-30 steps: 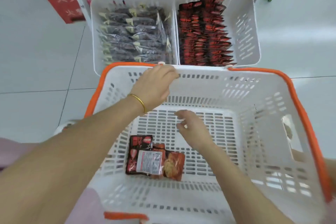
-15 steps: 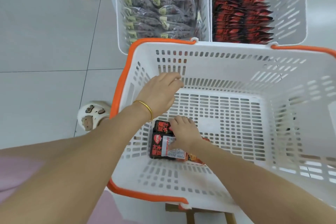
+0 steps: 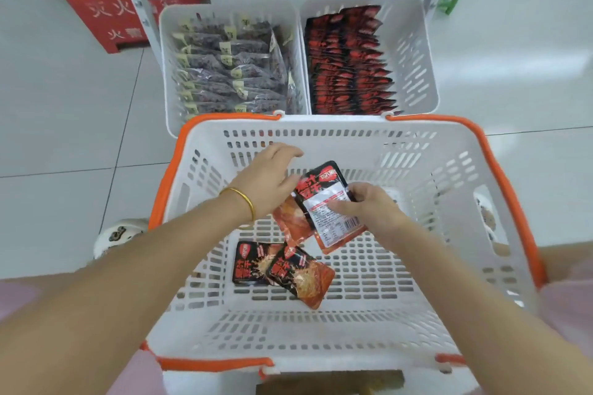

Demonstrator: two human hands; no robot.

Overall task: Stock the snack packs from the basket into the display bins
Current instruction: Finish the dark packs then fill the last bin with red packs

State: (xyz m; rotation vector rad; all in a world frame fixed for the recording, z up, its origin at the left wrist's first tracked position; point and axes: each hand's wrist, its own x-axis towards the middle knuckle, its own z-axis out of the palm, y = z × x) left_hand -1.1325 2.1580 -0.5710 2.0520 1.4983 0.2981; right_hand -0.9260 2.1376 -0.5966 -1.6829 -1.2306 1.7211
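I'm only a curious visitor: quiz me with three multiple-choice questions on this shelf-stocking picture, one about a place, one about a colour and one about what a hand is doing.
1. Where are the red-and-black packs shelved?
A. in a cardboard carton
B. in the right bin
C. on hooks

2. What colour is the rim of the basket?
A. green
B. orange
C. blue

3. What is the right hand doing?
A. pinching snack packs above the basket floor
B. gripping the rim
C. hanging empty

Answers:
1 B: they stand in rows in the white bin on the right.
2 B: an orange band edges the white basket.
3 A: thumb and fingers clamp the packs.
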